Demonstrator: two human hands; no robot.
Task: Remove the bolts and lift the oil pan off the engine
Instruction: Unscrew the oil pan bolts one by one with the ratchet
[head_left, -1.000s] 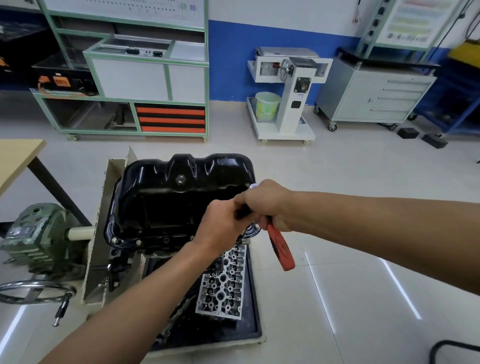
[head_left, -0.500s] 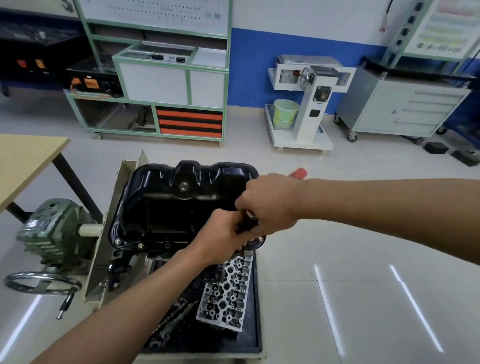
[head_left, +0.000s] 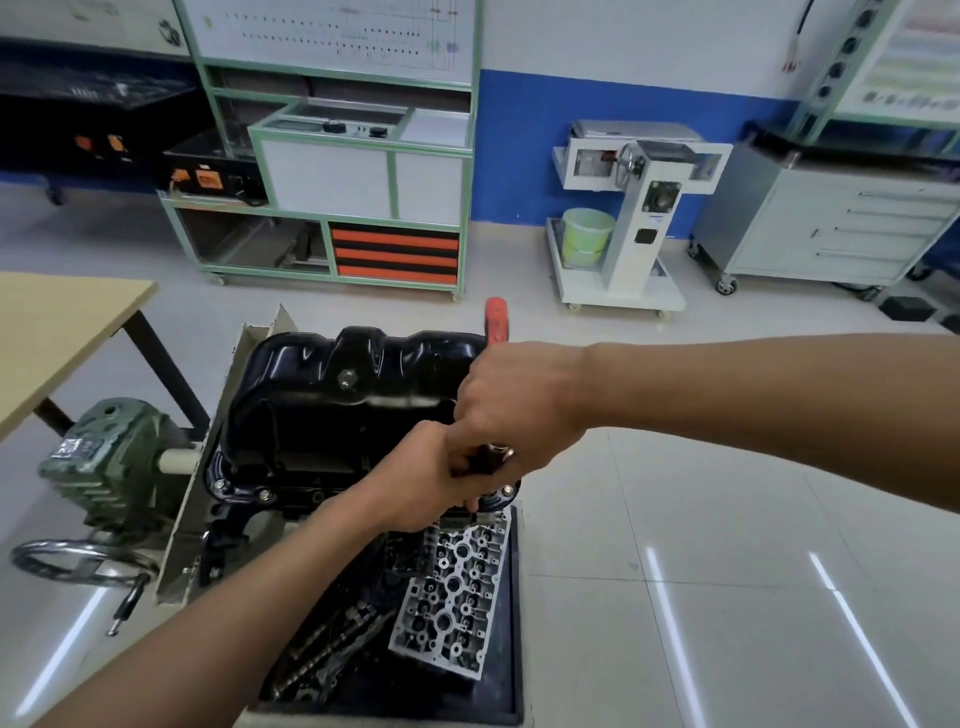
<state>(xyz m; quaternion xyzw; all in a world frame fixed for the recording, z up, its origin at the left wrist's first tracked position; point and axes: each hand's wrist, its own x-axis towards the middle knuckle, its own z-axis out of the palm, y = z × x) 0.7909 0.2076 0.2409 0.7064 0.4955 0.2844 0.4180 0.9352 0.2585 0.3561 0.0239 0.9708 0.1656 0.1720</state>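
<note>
A glossy black oil pan (head_left: 332, 395) sits upside-up on the engine, held in a stand. Bolts (head_left: 223, 486) show along its near flange. My right hand (head_left: 514, 405) grips a ratchet wrench whose red handle (head_left: 496, 319) sticks up behind the knuckles. My left hand (head_left: 421, 483) holds the dark ratchet head and socket (head_left: 491, 457) at the pan's near right corner. The bolt under the socket is hidden by both hands.
A tray (head_left: 514, 623) below the engine holds a cylinder head (head_left: 452, 582) and camshafts (head_left: 332, 649). The green gearbox (head_left: 104, 457) with its handwheel (head_left: 78, 561) is at the left. A wooden table (head_left: 57, 332) stands left, cabinets and a white cart (head_left: 623, 218) behind.
The red handle has swung from pointing down toward me, round to the right, and now points up and away. Both hands stay at the pan's near right corner.
</note>
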